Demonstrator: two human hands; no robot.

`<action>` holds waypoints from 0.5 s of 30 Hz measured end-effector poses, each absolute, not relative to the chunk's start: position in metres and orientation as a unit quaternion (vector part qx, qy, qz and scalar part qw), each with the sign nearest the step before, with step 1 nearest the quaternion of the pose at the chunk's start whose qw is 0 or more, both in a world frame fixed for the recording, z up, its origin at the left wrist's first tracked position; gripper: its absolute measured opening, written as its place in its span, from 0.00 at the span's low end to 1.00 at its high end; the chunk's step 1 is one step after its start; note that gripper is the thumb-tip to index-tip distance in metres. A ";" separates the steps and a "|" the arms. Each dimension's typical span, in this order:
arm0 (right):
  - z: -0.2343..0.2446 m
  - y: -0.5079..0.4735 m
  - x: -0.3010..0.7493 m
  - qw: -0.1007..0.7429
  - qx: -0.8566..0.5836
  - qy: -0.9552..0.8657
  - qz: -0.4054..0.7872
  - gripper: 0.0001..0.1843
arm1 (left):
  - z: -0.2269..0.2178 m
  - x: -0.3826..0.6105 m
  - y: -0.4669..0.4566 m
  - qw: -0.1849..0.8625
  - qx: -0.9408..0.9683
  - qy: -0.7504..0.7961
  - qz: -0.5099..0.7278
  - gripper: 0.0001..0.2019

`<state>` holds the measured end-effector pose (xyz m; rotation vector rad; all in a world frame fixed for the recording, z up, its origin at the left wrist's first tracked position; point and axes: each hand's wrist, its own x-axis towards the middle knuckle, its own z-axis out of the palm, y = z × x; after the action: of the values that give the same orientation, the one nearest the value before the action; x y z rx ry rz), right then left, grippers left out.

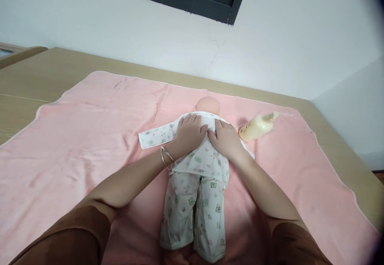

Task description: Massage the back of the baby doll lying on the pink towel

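A bald baby doll (208,105) lies stretched out on a pink blanket (90,137), head away from me; its face is out of sight. It wears a white printed top (207,163) and matching trousers (180,209). Flat on the upper left of the top rests my left hand (189,133), fingers extended. My right hand (225,139) presses flat on the upper right, its thumb close to the other thumb. One sleeve (156,137) sticks out to the left; the right sleeve is mostly covered by my forearm. Neither hand grips anything.
A cream-coloured pump bottle (258,127) lies tilted on the blanket, just right of the doll. The blanket covers much of a wooden table (60,67). Behind stands a white wall (144,33) with a dark window frame (192,5).
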<state>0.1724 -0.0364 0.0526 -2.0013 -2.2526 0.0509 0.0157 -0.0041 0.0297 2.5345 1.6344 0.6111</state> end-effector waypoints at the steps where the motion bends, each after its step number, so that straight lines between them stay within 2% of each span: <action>1: 0.055 -0.037 0.174 0.063 -0.652 -0.755 0.029 0.24 | 0.033 0.015 -0.007 0.028 0.829 0.525 0.190 0.21; 5: 0.067 -0.051 0.174 0.045 -0.612 -0.790 0.013 0.17 | 0.050 0.013 -0.031 0.009 0.875 0.463 0.139 0.16; 8: 0.069 -0.062 0.169 0.040 -0.588 -0.808 -0.019 0.13 | 0.058 0.012 -0.041 0.004 0.890 0.441 0.113 0.17; 11: 0.067 -0.057 0.170 0.058 -0.617 -0.784 -0.018 0.14 | 0.054 0.009 -0.028 0.003 0.885 0.448 0.129 0.15; 15: 0.062 -0.033 0.180 0.075 -0.654 -0.752 0.040 0.20 | 0.042 0.004 0.000 0.031 0.854 0.497 0.152 0.20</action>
<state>0.1798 -0.0335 0.0621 -1.9617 -2.2544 0.1201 0.0038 0.0002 0.0422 2.6314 1.5309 0.4692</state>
